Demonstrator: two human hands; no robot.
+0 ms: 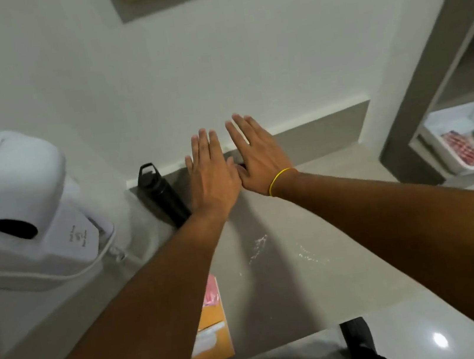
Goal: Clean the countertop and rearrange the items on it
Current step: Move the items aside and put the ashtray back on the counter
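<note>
Head view: left hand (212,180), right hand (257,157) flat, grip released, beside capped black bottle (160,196); contents unseen.

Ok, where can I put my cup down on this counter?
Best on the right, the bare countertop between the right hand and the grey pillar. Also right of the orange envelope, nearer than the white specks. Left back is crowded: black bottle, white bag, left hand.
</note>
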